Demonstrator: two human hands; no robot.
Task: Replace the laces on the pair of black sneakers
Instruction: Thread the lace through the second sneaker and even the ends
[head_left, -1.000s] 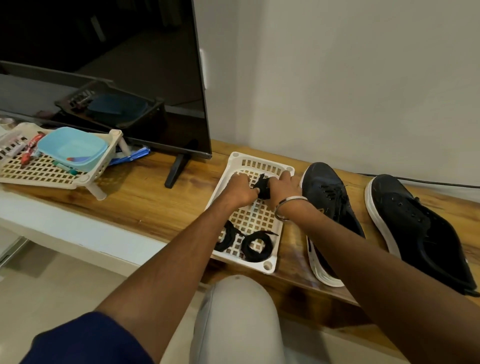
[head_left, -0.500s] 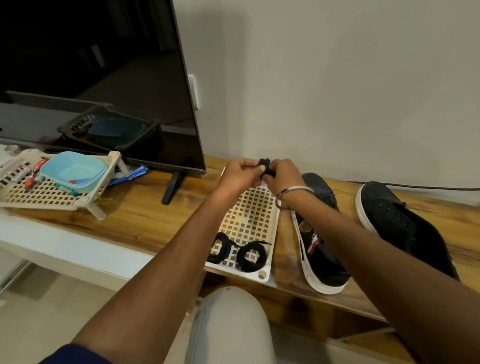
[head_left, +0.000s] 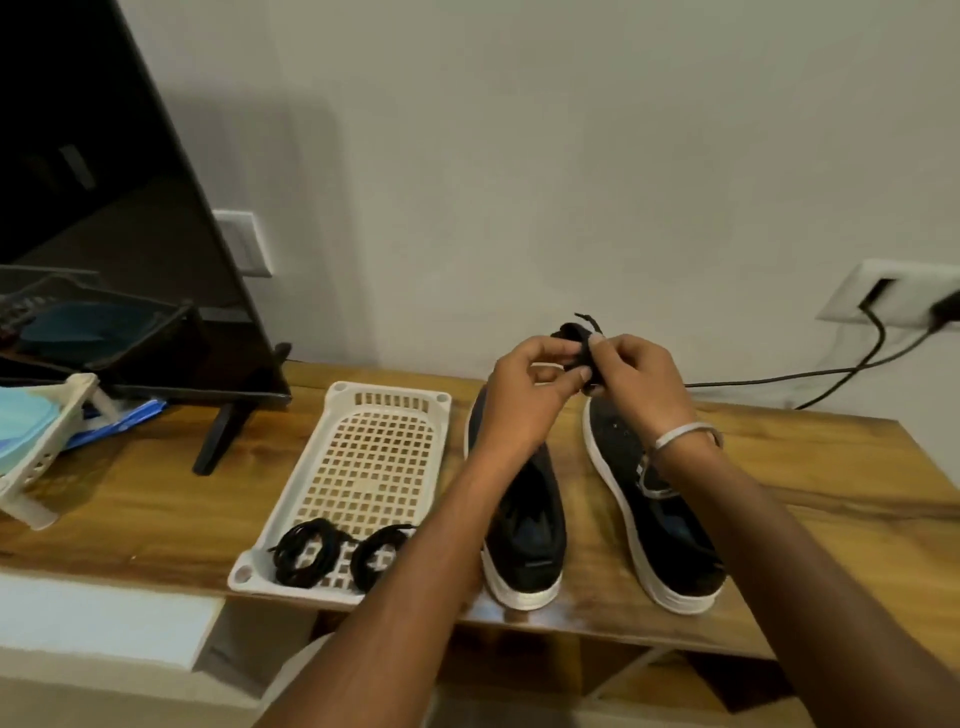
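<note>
- While both hands are raised above the toes of the shoes, the left hand (head_left: 524, 400) and the right hand (head_left: 636, 382) together pinch a small bundled black shoelace (head_left: 581, 347) between curled fingers and thumbs; one loose lace tip sticks up above the right hand.
- Right wrist wears a thin silver metal bangle (head_left: 685, 434).
- Below the left hand, under its forearm: black fabric sneaker with white sole (head_left: 524, 525), toe toward the wall, on the brown wooden table (head_left: 156, 509).
- Below the right hand: second black fabric sneaker with white sole (head_left: 660, 514), just beside the first, apart from it, partly covered by the right forearm.
- Left of the left hand: cream plastic lattice tray (head_left: 374, 457); two coiled black shoelaces (head_left: 306, 551) lie at its near end, side by side.
- Far left of the hands: black flat TV screen (head_left: 104, 208) on its stand; a second cream rack holding a light blue plastic container (head_left: 21, 426) at the frame edge.
- Right of the right hand, on the wall: white power socket (head_left: 883, 293) with black cables plugged in.
</note>
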